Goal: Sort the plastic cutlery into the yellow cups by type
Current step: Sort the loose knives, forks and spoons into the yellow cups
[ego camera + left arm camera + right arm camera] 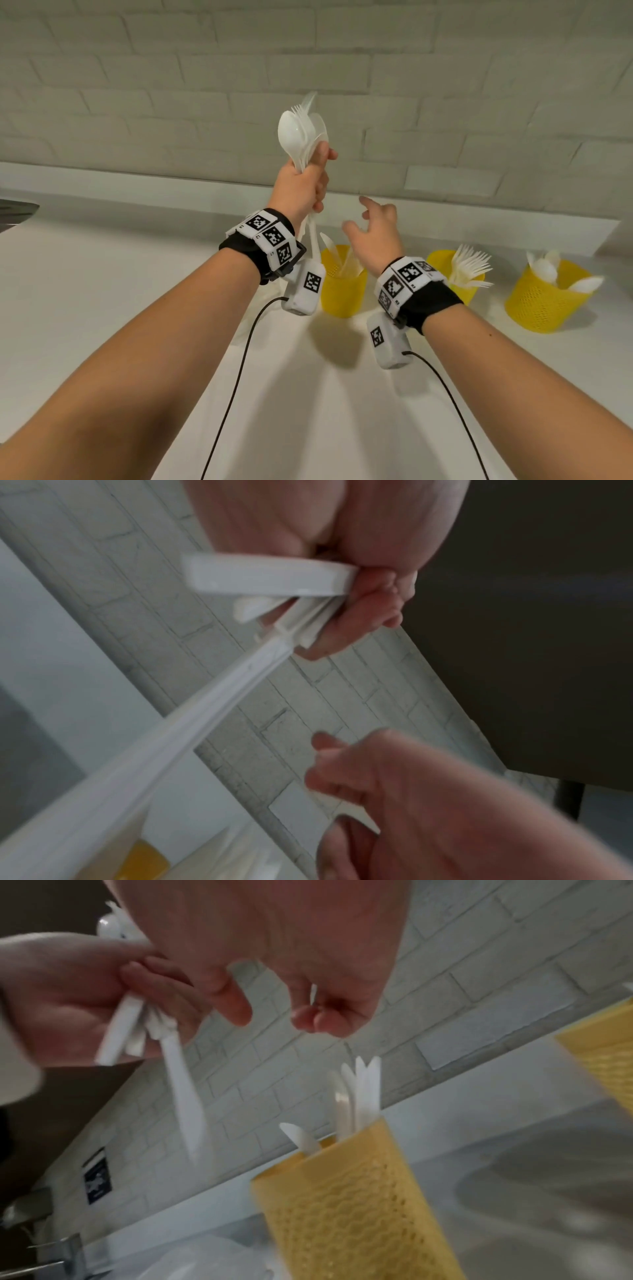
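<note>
My left hand (310,186) is raised in front of the wall and grips a bundle of white plastic cutlery (303,132) by the handles, with spoon bowls and fork tines on top. One knife (185,1093) from the bundle hangs blade down below the fist. My right hand (363,214) hovers just right of it, fingers loosely spread and holding nothing. Three yellow mesh cups stand along the wall: the left cup (342,291) holds knives, the middle cup (467,291) forks, the right cup (541,301) spoons. The left wrist view shows my fingers (363,615) curled round the handles.
The cups stand on a white counter (102,291) against a grey brick-tile wall (445,102). A dark object (15,210) pokes in at the far left edge. A metal tap (65,1253) and clear plastic show low in the right wrist view. Wrist-camera cables trail toward me.
</note>
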The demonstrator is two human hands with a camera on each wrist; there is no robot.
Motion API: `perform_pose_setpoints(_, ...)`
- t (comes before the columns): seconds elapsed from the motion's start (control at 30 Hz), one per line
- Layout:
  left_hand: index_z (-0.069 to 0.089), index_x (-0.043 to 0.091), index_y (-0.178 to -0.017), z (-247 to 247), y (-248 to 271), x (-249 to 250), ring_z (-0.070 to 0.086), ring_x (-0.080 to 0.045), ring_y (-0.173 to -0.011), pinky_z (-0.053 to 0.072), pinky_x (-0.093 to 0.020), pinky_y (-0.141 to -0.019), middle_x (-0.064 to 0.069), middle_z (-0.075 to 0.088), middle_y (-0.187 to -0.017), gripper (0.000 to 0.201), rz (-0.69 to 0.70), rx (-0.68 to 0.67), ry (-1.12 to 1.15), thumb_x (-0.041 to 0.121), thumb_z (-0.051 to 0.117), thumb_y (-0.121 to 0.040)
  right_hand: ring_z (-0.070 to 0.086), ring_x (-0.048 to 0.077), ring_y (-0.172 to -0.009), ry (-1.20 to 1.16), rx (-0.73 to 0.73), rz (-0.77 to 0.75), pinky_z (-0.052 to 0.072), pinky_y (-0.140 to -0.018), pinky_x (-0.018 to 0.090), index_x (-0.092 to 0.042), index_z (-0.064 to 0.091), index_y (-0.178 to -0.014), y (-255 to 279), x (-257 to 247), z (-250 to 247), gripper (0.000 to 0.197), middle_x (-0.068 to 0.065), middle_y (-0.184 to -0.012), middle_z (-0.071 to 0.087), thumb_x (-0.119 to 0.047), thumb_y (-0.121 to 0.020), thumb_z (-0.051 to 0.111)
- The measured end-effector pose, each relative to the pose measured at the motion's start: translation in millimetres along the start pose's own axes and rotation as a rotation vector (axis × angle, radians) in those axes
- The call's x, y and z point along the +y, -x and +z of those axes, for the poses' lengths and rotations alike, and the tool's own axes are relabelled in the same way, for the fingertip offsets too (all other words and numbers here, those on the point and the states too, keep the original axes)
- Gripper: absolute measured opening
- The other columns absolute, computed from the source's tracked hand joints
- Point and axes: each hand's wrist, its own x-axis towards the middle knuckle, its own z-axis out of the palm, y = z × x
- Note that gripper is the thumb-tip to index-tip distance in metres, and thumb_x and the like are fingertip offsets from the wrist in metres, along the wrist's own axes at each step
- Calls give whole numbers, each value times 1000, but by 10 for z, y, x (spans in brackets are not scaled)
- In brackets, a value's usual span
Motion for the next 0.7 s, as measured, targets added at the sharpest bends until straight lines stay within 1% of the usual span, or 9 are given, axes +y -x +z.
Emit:
perform_pose_setpoints(0.07,59,21,-87,37,-11,14,28,-10,-46,27,-22,-41,6,31,-53,25,-1,-5,27,42,49,-97,51,7,-85,-107,-51,-70,41,-82,23,-18,46,-134,81,-59,35,48,1,-113,49,-14,-87,56)
perform_pose_setpoints(0.17,59,20,-87,100,-3,29,27,-10,-44,27,-21,-40,6,30,-51,25,-18,-20,60,41,49,-97,49,12,-51,-354,-285,10,45,-50,26,-20,47,-123,199,-104,110,41,1,-87,63,-3,-87,57)
perform_pose_setpoints(0.27,60,21,-86,137,15,47,28,-9,-44,36,-21,-42,5,30,-51,24,-31,-43,54,42,51,-96,48,10,-42,-350,-315,35,45,-43,23,-12,54,-114,286,-34,115,28,-1,-70,58,2,-90,51)
perform_pose_setpoints(0.37,61,23,-86,100,21,77,30,-8,-45,50,-23,-50,4,31,-54,24,-37,-40,26,42,51,-95,43,5,-38,-194,-355,45,37,-41,17,-16,62,-90,374,108,55,15,-2,-57,51,-5,-88,52)
perform_pose_setpoints(0.43,61,23,-88,59,17,75,31,-7,-45,53,-24,-54,3,30,-56,23,-41,-18,15,42,51,-96,42,5,-44,-159,-309,88,34,-48,18,-15,63,-78,383,183,-29,17,-1,-56,48,-11,-88,50)
perform_pose_setpoints(0.5,61,22,-89,21,21,29,31,-7,-45,51,-24,-52,3,30,-56,22,-58,0,-13,42,53,-95,42,5,-46,-158,-209,90,33,-50,19,-15,62,-77,334,209,-107,26,1,-58,46,-14,-92,42)
perform_pose_setpoints(0.57,58,21,-86,-1,43,-56,31,-7,-45,47,-24,-49,5,31,-55,18,-86,3,-49,38,57,-93,42,3,-44,-265,-85,53,33,-49,18,-16,60,-83,256,160,-160,30,1,-63,47,-17,-99,34)
perform_pose_setpoints(0.63,56,20,-84,-8,70,-164,32,-8,-44,43,-24,-47,7,32,-52,14,-104,-24,-76,31,59,-91,47,10,-48,-383,2,14,39,-47,21,-17,59,-94,154,66,-177,28,4,-79,50,-18,-101,32)
perform_pose_setpoints(0.7,59,18,-92,-2,116,-252,33,-8,-44,42,-23,-46,8,33,-51,7,-108,-72,-85,25,57,-91,54,16,-55,-343,25,-9,46,-51,25,-17,58,-104,46,7,-149,26,11,-95,50,-17,-101,33)
